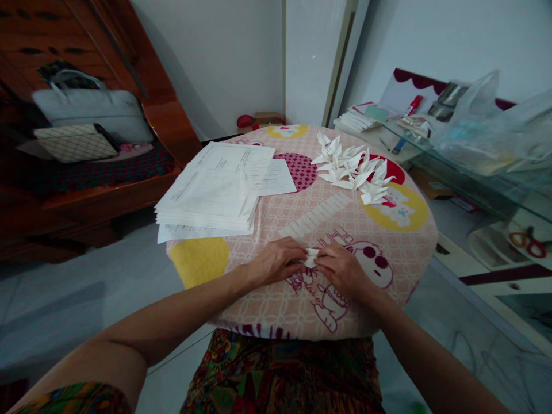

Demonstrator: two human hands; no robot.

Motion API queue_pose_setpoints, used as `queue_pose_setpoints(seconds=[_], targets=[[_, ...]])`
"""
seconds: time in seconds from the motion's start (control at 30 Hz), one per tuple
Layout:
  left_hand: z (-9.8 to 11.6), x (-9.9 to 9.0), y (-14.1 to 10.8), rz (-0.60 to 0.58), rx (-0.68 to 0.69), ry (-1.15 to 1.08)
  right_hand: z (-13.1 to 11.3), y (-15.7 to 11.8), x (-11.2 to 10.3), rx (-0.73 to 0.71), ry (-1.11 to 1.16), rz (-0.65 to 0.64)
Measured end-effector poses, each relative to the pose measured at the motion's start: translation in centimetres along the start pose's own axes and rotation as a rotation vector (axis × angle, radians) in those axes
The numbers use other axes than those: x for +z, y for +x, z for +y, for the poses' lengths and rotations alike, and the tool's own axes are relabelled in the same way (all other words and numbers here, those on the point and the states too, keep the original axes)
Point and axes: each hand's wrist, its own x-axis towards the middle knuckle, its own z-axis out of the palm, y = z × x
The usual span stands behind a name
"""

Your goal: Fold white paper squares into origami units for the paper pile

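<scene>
Between my two hands is a small piece of folded white paper, low over the near part of the round table. My left hand pinches its left end, and my right hand pinches its right end. The fingers cover much of the paper, so its full folded shape is hidden. Just beyond the hands a printed paper strip lies flat on the patterned tablecloth. Farther off to the right sits a cluster of folded white paper figures with pointed tips, like origami cranes.
A thick stack of printed sheets covers the table's left side. On the right, a glass shelf holds plastic bags and clutter, with scissors lower down. A wooden bench with a grey handbag stands at left.
</scene>
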Motion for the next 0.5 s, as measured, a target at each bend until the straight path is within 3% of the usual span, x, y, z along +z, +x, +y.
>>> queue_pose_setpoints(seconds=[0.3,0.5], targets=[[0.4,0.3,0.8,0.095,-0.173,-0.158,-0.5,1.1,-0.3,0.273,0.173,-0.004],[0.8,0.4,1.2,0.110,-0.245,-0.159,-1.1,1.7,0.0,0.359,0.121,0.008]])
